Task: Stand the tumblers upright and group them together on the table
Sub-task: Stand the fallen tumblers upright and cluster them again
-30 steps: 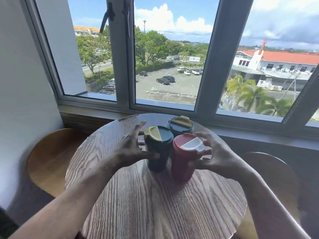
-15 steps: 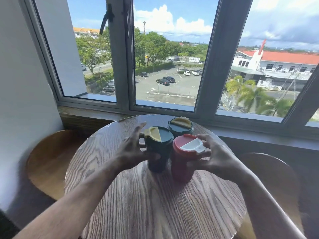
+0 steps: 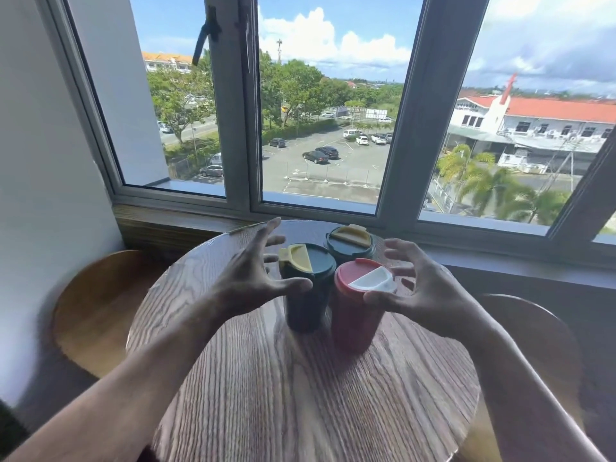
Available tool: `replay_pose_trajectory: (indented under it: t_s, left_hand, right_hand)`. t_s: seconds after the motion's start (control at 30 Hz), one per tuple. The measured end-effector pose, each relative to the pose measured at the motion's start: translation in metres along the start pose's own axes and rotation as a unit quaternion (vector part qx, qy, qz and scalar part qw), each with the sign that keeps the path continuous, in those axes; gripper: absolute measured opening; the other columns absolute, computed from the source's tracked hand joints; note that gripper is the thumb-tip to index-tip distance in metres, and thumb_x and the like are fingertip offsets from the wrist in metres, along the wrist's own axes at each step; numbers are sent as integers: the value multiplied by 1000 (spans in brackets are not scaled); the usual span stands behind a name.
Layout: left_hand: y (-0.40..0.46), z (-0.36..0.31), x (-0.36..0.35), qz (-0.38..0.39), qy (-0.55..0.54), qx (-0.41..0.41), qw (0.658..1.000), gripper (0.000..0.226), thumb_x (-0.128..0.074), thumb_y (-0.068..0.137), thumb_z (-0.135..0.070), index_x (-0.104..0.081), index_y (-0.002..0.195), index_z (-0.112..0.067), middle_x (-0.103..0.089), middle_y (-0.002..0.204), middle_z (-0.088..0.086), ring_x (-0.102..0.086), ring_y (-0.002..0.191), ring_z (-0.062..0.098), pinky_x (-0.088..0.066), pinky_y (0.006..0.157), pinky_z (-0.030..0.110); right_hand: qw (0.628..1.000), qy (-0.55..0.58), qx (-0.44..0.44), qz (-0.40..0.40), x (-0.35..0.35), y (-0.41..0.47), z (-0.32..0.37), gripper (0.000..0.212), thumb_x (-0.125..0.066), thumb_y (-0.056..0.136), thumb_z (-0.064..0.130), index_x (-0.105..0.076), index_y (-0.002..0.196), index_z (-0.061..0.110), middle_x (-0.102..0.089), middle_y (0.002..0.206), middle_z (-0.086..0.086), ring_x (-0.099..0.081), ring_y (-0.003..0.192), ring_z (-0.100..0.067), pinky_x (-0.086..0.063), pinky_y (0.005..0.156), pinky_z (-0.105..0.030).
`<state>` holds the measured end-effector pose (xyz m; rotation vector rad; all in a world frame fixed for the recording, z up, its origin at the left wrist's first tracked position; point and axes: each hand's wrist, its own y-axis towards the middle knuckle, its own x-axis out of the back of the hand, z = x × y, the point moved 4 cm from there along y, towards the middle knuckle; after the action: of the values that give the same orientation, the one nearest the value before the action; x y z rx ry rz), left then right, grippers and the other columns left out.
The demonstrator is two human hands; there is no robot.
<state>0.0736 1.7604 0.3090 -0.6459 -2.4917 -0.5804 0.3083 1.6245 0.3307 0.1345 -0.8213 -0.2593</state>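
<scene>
Three tumblers stand upright and close together on the round wooden table point(image 3: 300, 395). A dark green tumbler with a yellow lid flap point(image 3: 305, 305) is front left, a red tumbler with a white flap point(image 3: 356, 315) front right, and a second dark green tumbler point(image 3: 350, 245) behind them. My left hand point(image 3: 253, 281) hovers left of the front green tumbler, fingers spread, thumb tip near its rim. My right hand point(image 3: 423, 288) hovers right of the red tumbler, fingers apart, thumb near its lid. Neither hand grips anything.
A wooden stool point(image 3: 96, 308) sits left of the table and another point(image 3: 540, 345) on the right. A window sill point(image 3: 500, 258) and large window run just behind the table. A white wall point(image 3: 40, 195) closes the left side.
Both hands have let go of the front green and red tumblers and drawn slightly outward and up, fingers spreading. The tumblers stay in place.
</scene>
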Motion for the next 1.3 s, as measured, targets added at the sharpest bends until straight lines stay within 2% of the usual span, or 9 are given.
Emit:
replay_pose_trajectory:
  t_s: [0.07, 0.2, 0.4, 0.6, 0.8, 1.0, 1.1, 1.17, 1.3]
  left_hand:
    - [2, -8, 4, -3, 25, -19, 1000, 126, -78, 44, -72, -14, 148, -40, -45, 144, -4, -51, 118, 12, -47, 100, 38]
    - [3, -16, 2, 12, 58, -30, 998, 126, -80, 47, -68, -14, 149, -37, -48, 142, -2, -52, 120, 16, -47, 100, 39]
    - [1, -14, -5, -11, 37, -45, 998, 114, -90, 57, -38, -23, 148, -30, -54, 136, -1, -56, 110, 10, -47, 94, 24]
    - [2, -13, -4, -11, 47, -50, 998, 114, -90, 54, -43, -24, 147, -34, -55, 135, -3, -58, 113, 15, -51, 95, 35]
    - [2, -14, -4, -8, 51, -50, 997, 116, -89, 54, -46, -22, 148, -32, -54, 136, -2, -56, 114, 13, -50, 97, 34]
    - [0, -15, -3, -6, 61, -49, 997, 117, -87, 55, -51, -19, 148, -33, -50, 141, -2, -52, 120, 15, -47, 100, 37]
    - [-1, -16, -2, -17, 59, -51, 997, 115, -85, 56, -56, -19, 148, -35, -48, 143, -5, -51, 123, 14, -46, 101, 39]
    - [-1, -18, -1, -24, 62, -52, 996, 114, -83, 55, -59, -21, 148, -36, -48, 143, -5, -51, 124, 14, -45, 102, 40]
    - [-1, -22, -4, -23, 93, -62, 993, 99, -82, 59, -57, -34, 143, -33, -52, 139, -6, -52, 121, 12, -44, 99, 32]
  right_hand:
    - [998, -51, 22, -15, 1, 3, 6, 98, -73, 53, 80, -43, 136, 36, -53, 133, 16, -58, 111, -1, -49, 93, -28]
    - [997, -68, 29, -7, -7, 7, 12, 77, -80, 63, 61, -51, 130, 36, -56, 119, 23, -57, 106, -1, -38, 80, -9]
    - [998, -50, 29, -29, -9, 8, 8, 78, -83, 61, 59, -50, 128, 37, -61, 117, 21, -59, 103, -1, -45, 86, -22]
    - [998, -38, 19, -44, -10, 6, 10, 78, -85, 60, 54, -52, 127, 34, -63, 115, 16, -61, 103, -5, -49, 91, -28]
    - [998, -37, 19, -42, -10, 5, 11, 81, -85, 62, 53, -48, 131, 33, -62, 115, 16, -60, 103, -5, -49, 93, -29]
    - [998, -46, 34, -31, -8, 2, 15, 87, -84, 63, 52, -40, 137, 38, -52, 117, 22, -54, 105, 0, -36, 81, -7]
    - [995, -75, 47, -49, -4, 0, 18, 88, -81, 64, 60, -39, 139, 38, -44, 126, 24, -46, 115, 1, -33, 90, -18]
    - [992, -96, 59, -60, -3, -1, 22, 82, -79, 66, 60, -45, 136, 35, -46, 128, 20, -45, 116, -1, -31, 90, -19]
    - [990, -116, 65, -41, -11, 1, 26, 56, -76, 75, 49, -61, 125, 28, -56, 121, 12, -51, 106, -3, -32, 79, 0]
